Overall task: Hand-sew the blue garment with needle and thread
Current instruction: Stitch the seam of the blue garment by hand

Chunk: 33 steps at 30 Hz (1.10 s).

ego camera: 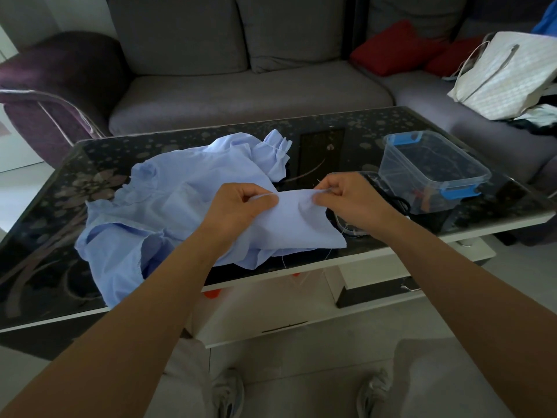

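A light blue garment (168,206) lies crumpled on the dark glass table (54,188), one flat part lifted between my hands. My left hand (241,203) pinches the upper edge of that part. My right hand (349,197) pinches the same edge a little to the right, and a thin needle (320,183) sticks up from its fingertips. Pale thread (265,195) runs along the edge by my left thumb. Loose thread ends hang from the lower hem over the table's front edge.
A clear plastic box (434,167) with blue clasps stands at the right of the table, dark scissors (394,200) beside it. A grey sofa (241,86) with red cushions and a white bag (506,73) lie beyond. My knees and shoes are below.
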Each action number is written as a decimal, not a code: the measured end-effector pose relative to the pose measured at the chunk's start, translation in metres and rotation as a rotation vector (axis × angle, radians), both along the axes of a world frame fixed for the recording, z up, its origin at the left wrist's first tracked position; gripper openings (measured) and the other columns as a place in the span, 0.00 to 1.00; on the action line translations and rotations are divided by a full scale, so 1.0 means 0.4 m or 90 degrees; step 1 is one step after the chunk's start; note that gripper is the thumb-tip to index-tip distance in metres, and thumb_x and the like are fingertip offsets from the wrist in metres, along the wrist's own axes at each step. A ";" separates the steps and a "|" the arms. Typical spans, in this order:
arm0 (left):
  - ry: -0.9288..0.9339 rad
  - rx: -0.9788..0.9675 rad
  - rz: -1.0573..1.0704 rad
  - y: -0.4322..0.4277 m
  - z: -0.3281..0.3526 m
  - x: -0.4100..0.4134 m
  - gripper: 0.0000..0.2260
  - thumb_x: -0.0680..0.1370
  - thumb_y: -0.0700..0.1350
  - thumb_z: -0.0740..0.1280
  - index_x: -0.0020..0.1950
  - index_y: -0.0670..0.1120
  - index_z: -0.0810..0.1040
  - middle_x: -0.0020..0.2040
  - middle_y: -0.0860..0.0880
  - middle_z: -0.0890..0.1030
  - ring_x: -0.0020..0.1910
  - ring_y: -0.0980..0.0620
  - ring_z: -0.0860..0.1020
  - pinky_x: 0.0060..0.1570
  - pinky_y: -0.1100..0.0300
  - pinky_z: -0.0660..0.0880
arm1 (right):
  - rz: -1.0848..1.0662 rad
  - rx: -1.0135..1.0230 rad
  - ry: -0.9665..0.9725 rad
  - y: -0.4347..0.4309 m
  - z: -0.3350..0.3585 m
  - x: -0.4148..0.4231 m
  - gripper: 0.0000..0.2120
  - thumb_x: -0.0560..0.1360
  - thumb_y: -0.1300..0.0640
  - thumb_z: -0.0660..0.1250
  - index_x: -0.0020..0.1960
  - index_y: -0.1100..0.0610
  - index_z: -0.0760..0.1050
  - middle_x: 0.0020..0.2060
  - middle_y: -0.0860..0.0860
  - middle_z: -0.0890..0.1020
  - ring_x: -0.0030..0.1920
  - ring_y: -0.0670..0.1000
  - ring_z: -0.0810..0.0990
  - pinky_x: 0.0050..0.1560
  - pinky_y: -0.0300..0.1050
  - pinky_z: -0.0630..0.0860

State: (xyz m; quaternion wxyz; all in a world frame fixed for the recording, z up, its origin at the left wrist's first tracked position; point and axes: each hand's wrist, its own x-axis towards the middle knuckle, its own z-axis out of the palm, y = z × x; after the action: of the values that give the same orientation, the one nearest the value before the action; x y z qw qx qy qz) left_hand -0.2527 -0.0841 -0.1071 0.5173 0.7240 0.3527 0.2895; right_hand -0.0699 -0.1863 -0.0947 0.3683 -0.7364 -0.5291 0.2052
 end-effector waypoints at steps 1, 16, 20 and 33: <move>0.006 0.013 0.005 0.002 -0.001 -0.001 0.08 0.76 0.43 0.71 0.37 0.51 0.83 0.37 0.55 0.82 0.41 0.59 0.78 0.46 0.64 0.74 | -0.004 -0.015 0.001 -0.001 0.001 0.005 0.04 0.77 0.59 0.66 0.47 0.57 0.79 0.35 0.55 0.80 0.30 0.40 0.75 0.35 0.34 0.72; 0.086 0.178 -0.061 -0.001 -0.006 -0.007 0.04 0.75 0.47 0.73 0.40 0.52 0.81 0.37 0.53 0.82 0.37 0.59 0.77 0.39 0.71 0.71 | 0.105 0.006 0.055 -0.001 0.003 -0.035 0.05 0.78 0.58 0.67 0.49 0.59 0.78 0.20 0.38 0.74 0.24 0.37 0.73 0.29 0.25 0.66; 0.072 0.174 -0.059 0.004 0.000 -0.016 0.08 0.75 0.46 0.73 0.36 0.51 0.81 0.35 0.50 0.82 0.36 0.58 0.76 0.39 0.68 0.72 | 0.108 -0.010 0.033 0.001 0.000 -0.033 0.04 0.78 0.57 0.66 0.49 0.57 0.78 0.22 0.35 0.75 0.27 0.34 0.74 0.31 0.23 0.67; 0.070 0.231 -0.071 -0.008 0.006 -0.005 0.02 0.76 0.48 0.71 0.45 0.54 0.83 0.43 0.56 0.84 0.46 0.59 0.80 0.47 0.70 0.73 | 0.116 0.016 0.048 -0.007 0.002 -0.031 0.04 0.78 0.58 0.67 0.47 0.58 0.78 0.19 0.38 0.73 0.24 0.37 0.72 0.30 0.25 0.66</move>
State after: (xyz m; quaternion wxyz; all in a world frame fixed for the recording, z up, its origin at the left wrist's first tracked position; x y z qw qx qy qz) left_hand -0.2548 -0.0873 -0.1048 0.3736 0.8386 0.2816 0.2790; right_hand -0.0825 -0.1893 -0.0941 0.3770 -0.6721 -0.5825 0.2585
